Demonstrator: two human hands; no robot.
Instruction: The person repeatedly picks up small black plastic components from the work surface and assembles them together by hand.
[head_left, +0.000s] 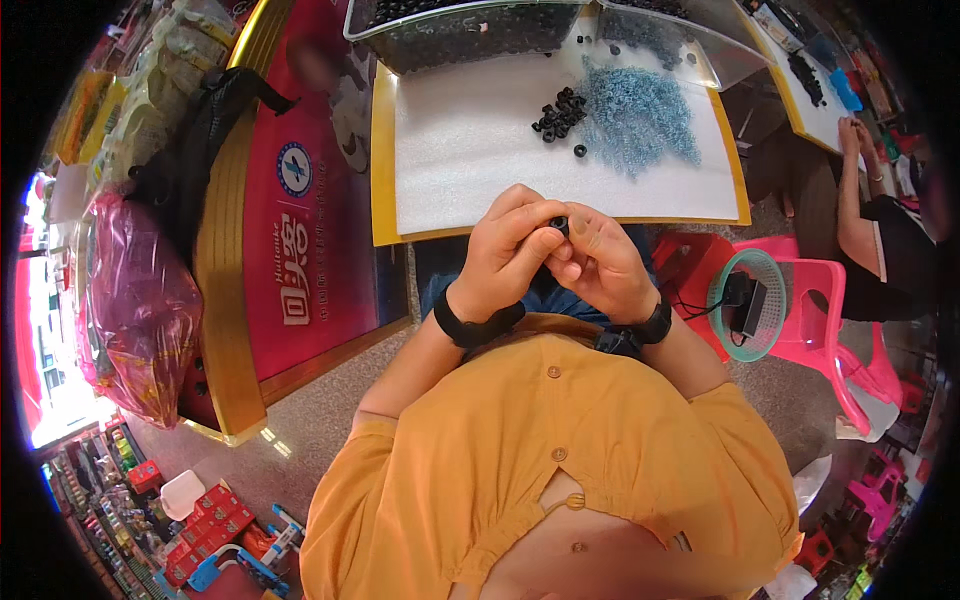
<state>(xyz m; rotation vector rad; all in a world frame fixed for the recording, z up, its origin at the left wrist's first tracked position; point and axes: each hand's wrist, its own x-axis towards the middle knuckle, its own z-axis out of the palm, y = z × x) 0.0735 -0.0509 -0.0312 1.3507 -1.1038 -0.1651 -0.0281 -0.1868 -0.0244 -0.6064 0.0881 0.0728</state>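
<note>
Small black ring [559,225] is pinched by left hand [508,246] and right hand [604,262]; judged light, firm, best gripped by its rim.

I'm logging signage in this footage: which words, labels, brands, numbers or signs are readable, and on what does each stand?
I won't copy wording or brands, only place them.
Pink panel: large white lettering, readable; a column of smaller, blurred characters; round blue-and-white emblem.
Red boxes, lower left: any print too small to read.
Black ring between left hand and right hand: no lettering visible.
</note>
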